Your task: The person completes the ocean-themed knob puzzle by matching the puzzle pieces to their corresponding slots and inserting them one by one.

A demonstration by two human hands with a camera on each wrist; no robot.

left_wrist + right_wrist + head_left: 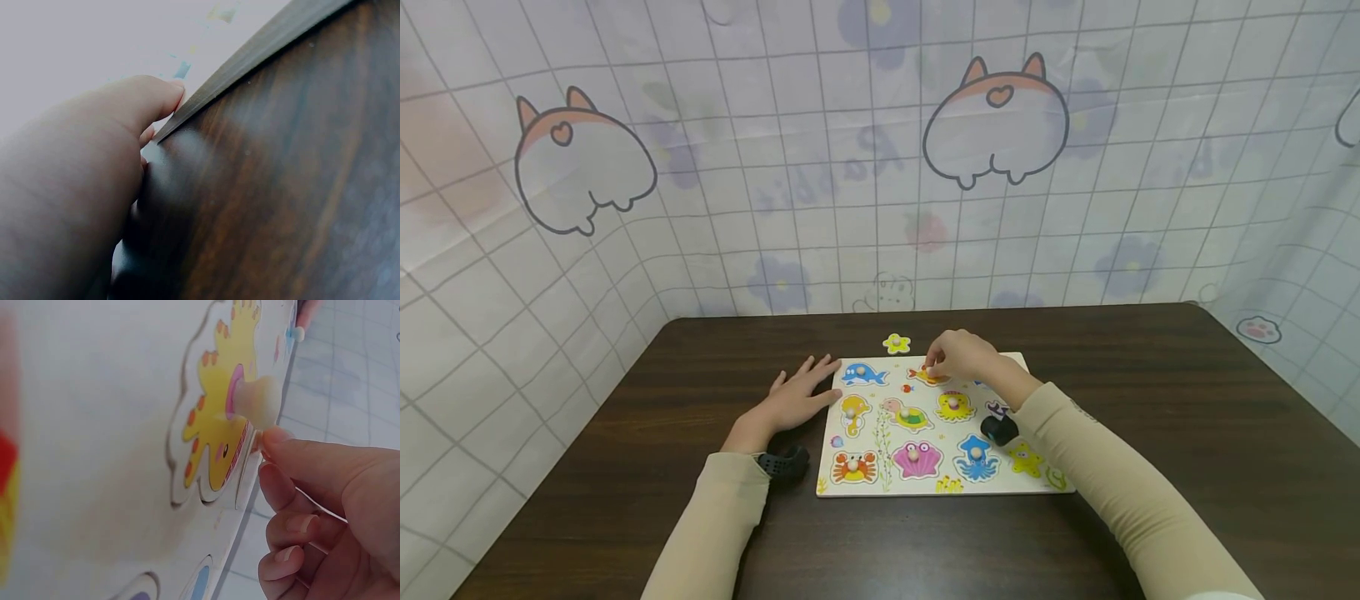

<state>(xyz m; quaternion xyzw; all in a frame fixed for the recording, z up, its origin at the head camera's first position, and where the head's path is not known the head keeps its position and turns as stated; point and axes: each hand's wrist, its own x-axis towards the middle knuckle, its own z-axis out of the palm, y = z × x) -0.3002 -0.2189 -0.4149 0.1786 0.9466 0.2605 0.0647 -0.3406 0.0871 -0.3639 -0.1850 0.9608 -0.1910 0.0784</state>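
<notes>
A wooden peg puzzle board (925, 488) with sea-animal pieces lies on the table. My left hand (793, 402) is at its upper left side, fingers spread and fairly straight; in the left wrist view the thumb (159, 100) touches the board's edge. At the back of the board, my right hand (966, 356) pinches the knob of an orange fish piece (916, 374), low over the board; the fingers partly cover it. Nearer than that hand, the yellow octopus piece (219, 431) shows large in the right wrist view. A yellow flower-shaped piece (892, 350) lies on the table behind the board.
Whale (868, 377), seahorse (852, 410), turtle (913, 419), crab (853, 475), shell (928, 462) and squid (977, 468) pieces are on the board. Dark wooden table (625, 467) surrounds it. A patterned curtain (820, 208) hangs behind.
</notes>
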